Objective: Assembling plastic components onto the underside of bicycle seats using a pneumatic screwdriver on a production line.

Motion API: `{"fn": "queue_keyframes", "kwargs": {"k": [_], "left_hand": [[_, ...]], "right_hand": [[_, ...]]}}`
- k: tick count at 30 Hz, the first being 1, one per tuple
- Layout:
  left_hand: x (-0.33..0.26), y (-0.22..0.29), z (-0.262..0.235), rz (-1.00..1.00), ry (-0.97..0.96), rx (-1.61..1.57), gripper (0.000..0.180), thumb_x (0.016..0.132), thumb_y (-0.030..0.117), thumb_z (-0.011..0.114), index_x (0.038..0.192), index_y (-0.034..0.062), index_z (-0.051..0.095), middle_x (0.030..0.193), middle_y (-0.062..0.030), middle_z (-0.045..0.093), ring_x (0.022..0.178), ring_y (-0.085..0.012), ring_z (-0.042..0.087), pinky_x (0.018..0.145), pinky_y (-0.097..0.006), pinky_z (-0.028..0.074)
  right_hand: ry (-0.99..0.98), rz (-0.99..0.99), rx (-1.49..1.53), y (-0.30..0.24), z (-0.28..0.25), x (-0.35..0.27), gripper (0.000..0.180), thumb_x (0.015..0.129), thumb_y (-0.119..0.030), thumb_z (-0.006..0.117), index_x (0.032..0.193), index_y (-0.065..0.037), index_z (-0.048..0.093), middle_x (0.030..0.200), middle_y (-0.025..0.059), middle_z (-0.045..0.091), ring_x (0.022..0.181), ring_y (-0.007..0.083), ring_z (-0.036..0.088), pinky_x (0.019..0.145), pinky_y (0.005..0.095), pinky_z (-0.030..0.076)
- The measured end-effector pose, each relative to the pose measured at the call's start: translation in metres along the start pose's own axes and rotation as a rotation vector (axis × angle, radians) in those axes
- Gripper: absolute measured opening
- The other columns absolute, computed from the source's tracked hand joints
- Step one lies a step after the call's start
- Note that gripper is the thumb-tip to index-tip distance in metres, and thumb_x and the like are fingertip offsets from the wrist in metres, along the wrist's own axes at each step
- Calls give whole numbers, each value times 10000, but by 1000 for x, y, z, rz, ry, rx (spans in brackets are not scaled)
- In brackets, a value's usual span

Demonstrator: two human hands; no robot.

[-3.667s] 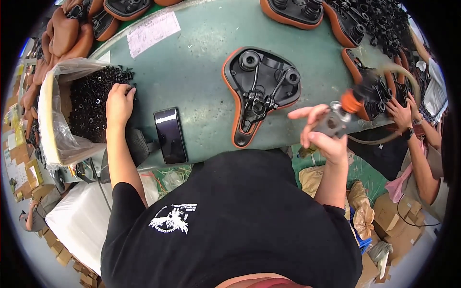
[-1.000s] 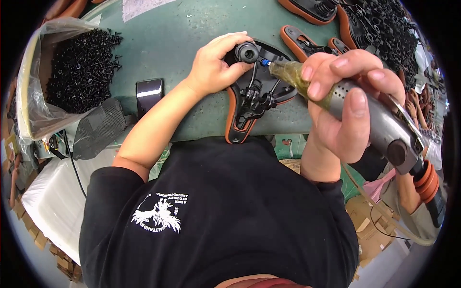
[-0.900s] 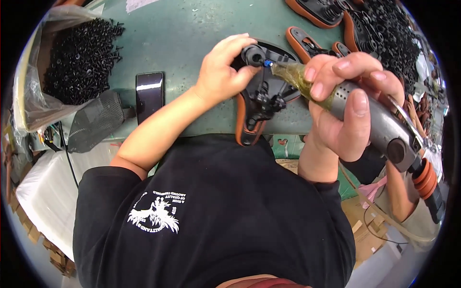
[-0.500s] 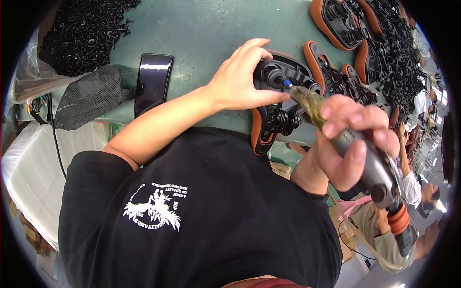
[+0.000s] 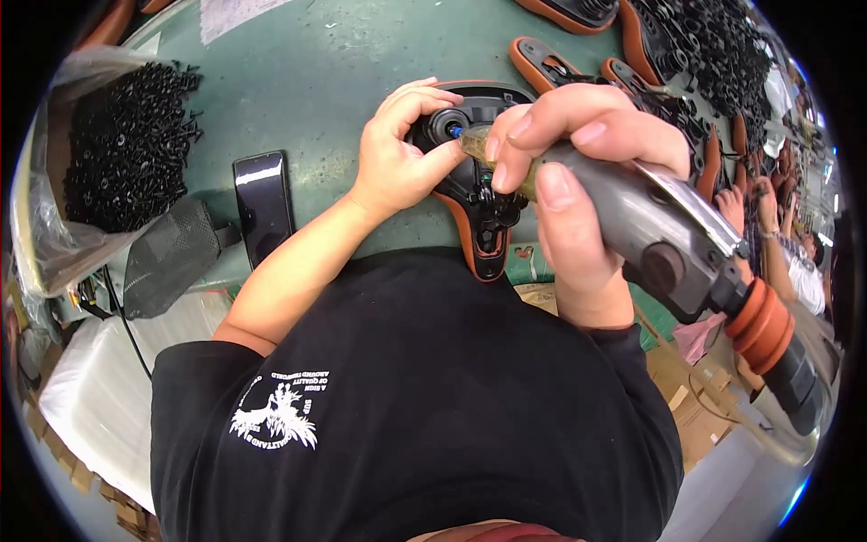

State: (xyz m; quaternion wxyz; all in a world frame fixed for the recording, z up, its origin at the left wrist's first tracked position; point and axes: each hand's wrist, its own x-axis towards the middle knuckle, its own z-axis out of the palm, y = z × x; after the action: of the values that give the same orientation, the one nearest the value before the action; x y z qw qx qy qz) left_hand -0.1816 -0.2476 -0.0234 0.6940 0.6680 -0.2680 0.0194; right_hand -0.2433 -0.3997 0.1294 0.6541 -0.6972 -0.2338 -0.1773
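On the bench in front of me lies a black plastic housing (image 5: 489, 264) with an orange outer shell and a narrow tail toward my body. My left hand (image 5: 390, 149) is closed around its left side, with fingertips over the far edge and the thumb near the round black socket. In my right hand (image 5: 591, 158) is a grey power screwdriver (image 5: 623, 206), its nose wrapped in yellowish film. The driver's blue-collared tip (image 5: 456, 132) points into that socket. Whether a screw sits on the bit is hidden.
A heap of black screws (image 5: 126, 144) fills a plastic-lined container at the left. Beside it are a dark mesh pouch (image 5: 172, 262) and a black phone (image 5: 264, 203). More orange-and-black housings (image 5: 542, 65) and a pile of black parts (image 5: 700, 63) lie right. Other people's hands (image 5: 730, 208) show far right.
The screwdriver's tip has moved down into the round socket, and the tool now lies closer to level. My left hand keeps its hold on the housing. The whole view has shifted.
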Motion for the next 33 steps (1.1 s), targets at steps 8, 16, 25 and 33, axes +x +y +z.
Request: {"fn": "queue_keyframes", "kwargs": {"k": [8,16,25,33], "left_hand": [[-4,-7,-4,8,52,34,382,732,219,886,1033,53,720,1114,-87,768,1196,-364,679,1085,-476,518],[-7,6,-6,2,108,51,353,729,206,853,1016,72,697,1111,-111,757,1180,-397,678,1089,-497,509],[17,39,-147,42,14,867,260,862,236,811,1022,43,743,1043,-142,731,986,-359,688,855,-459,573],[18,-12,-253,-252,118,1761,259,886,323,778,883,65,769,947,-101,706,909,-335,702,770,-480,583]], "right_hand": [[-210,-28,-86,26,7,9,262,955,65,613,1144,-58,483,1008,201,652,738,239,648,790,467,595],[-193,-18,-166,38,23,15,278,940,46,646,1161,-39,500,1073,243,676,770,249,666,795,450,591],[71,-219,104,-42,1,-6,274,932,-114,683,1118,-105,482,1041,114,614,614,161,639,610,367,576],[139,-227,196,-40,-17,-20,266,941,-117,688,1110,-113,483,1036,102,600,631,176,652,613,375,573]]}}
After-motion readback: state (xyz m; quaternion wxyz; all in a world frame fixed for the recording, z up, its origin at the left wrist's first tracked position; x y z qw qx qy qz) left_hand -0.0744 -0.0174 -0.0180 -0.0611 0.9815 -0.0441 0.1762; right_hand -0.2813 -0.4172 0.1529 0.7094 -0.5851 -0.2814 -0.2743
